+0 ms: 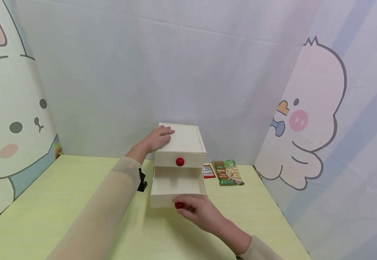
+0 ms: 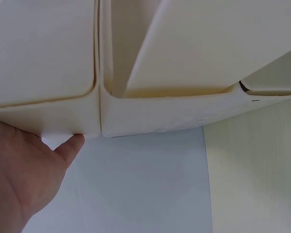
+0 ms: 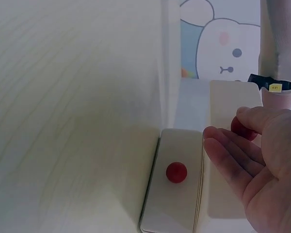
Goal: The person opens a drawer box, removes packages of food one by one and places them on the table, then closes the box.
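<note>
Around nine o'clock, with the clock centred on the chest, a large white rabbit (image 1: pixel 22 108) is printed on the pale backdrop (image 1: pixel 110 90). Below it spreads a yellow-green table (image 1: pixel 61 187). From eight o'clock a beige left sleeve (image 1: pixel 100 206) reaches in, with a black strap (image 1: pixel 142 180) at its wrist. Beyond it, toward eleven o'clock, the left hand (image 1: pixel 156 139) rests on the left part of the chest's top, its grip spread and holding nothing.

At the centre, on the table, stands a small cream chest of drawers (image 1: pixel 185 139). Its top drawer (image 1: pixel 165 159) is closed, with a round red upper knob (image 1: pixel 180 161). Directly beneath, the open drawer (image 1: pixel 177 185) juts toward the viewer. Under that, the right wrist view shows a closed bottom drawer (image 3: pixel 172 206) with its own red lower knob (image 3: pixel 176 172).

At five o'clock the right hand (image 1: pixel 203 213) pinches the open drawer's red knob (image 1: pixel 179 205) between thumb and fingers; its right sleeve (image 1: pixel 260 249) enters from below.

At three o'clock, just beside the chest, lies a red-edged packet (image 1: pixel 208 172), partly hidden by it. Next comes a green-and-brown packet (image 1: pixel 228 173), lying flat. Farther out, near two o'clock, a white bird (image 1: pixel 315 90) with a pink cheek is printed on the backdrop.
</note>
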Tool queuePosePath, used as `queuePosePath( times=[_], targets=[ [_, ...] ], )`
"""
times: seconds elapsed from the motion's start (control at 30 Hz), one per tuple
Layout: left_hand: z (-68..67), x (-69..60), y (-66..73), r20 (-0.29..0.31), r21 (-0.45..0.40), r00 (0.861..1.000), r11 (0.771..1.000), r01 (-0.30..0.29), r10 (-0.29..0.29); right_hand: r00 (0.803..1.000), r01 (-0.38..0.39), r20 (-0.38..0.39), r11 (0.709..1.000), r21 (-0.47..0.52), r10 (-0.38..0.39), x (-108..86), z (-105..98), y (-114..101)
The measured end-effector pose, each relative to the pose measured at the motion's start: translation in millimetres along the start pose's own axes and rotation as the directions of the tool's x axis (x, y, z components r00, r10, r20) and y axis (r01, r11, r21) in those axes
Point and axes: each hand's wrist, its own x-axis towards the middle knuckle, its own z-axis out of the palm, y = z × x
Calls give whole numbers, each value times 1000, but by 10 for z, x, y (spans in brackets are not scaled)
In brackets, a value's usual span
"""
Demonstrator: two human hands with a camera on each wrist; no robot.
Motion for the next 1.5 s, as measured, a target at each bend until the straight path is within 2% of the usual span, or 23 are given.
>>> queuePosePath(
  times=[0.3, 0.77, 1.03, 1.37, 1.5],
  targets=[
    [1, 28, -3, 9, 5, 1000, 1000, 9, -9, 1000, -20, 5, 1000, -4, 20, 60, 9, 75],
    [-11, 1, -14, 12, 5, 1000, 1000, 15, -15, 997, -68, 23, 998, 0, 68, 115, 15, 92],
    [-12, -16, 4, 9, 9, 1000, 1000, 16, -16, 999, -46, 9, 999, -15, 46, 148, 25, 117],
    [6, 10, -5, 6, 22, 1000, 1000, 3, -3, 997, -71, 8, 997, -4, 71, 199, 23, 122],
    [4, 11, 5, 8, 21, 1000, 1000, 5, -5, 999, -54, 1, 998, -11, 54, 229, 24, 132]
  ],
)
